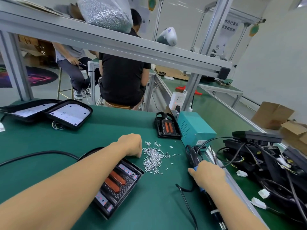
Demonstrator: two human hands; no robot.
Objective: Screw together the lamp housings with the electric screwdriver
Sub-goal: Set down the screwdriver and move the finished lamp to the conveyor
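Forearms reach out over the green counter (pixel 49 146). Left hand (pixel 132 145) hovers at the edge of the loose screw pile (pixel 153 157), fingers curled down into a pinch; whether a screw is caught, cannot tell. Right hand (pixel 207 174) is wrapped round the electric screwdriver (pixel 195 157), which lies along the counter's right side, cord trailing. Lamp housing (pixel 116 181) sits under the left forearm, open face up.

Risks: forearm nudging the housing askew; tiny screws slipping from the pinch or scattering; cord snagging as the driver lifts.
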